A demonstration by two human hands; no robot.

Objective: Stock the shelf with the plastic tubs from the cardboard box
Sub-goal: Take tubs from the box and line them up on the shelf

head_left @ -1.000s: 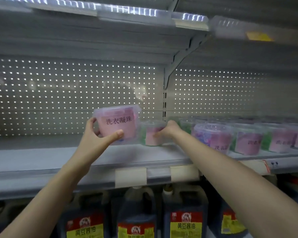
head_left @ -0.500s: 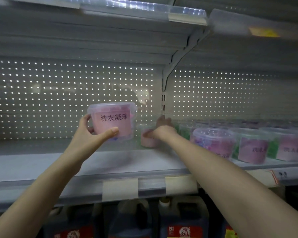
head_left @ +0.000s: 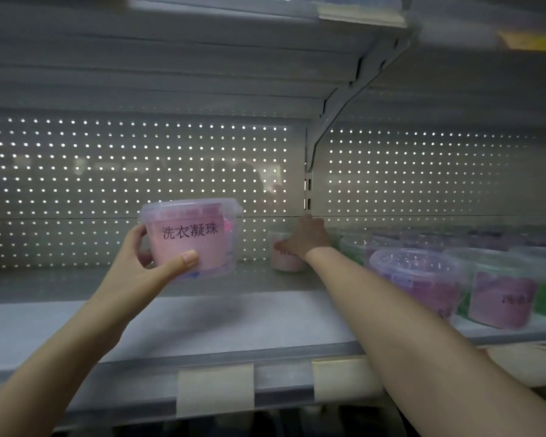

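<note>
The left hand [head_left: 145,266] holds a clear pink-labelled plastic tub [head_left: 191,238] above the grey metal shelf [head_left: 234,316]. The right hand [head_left: 309,236] grips another pink tub [head_left: 287,261] at the shelf's back.

Both bare arms reached up from the bottom corners of the frame. The left grip [head_left: 153,263], centre left, held a pink tub [head_left: 189,238] aloft, thumb across its front, fingers behind. The right grip [head_left: 309,238], arm stretched straight, clasped a far tub [head_left: 286,261] near centre from above.
</note>
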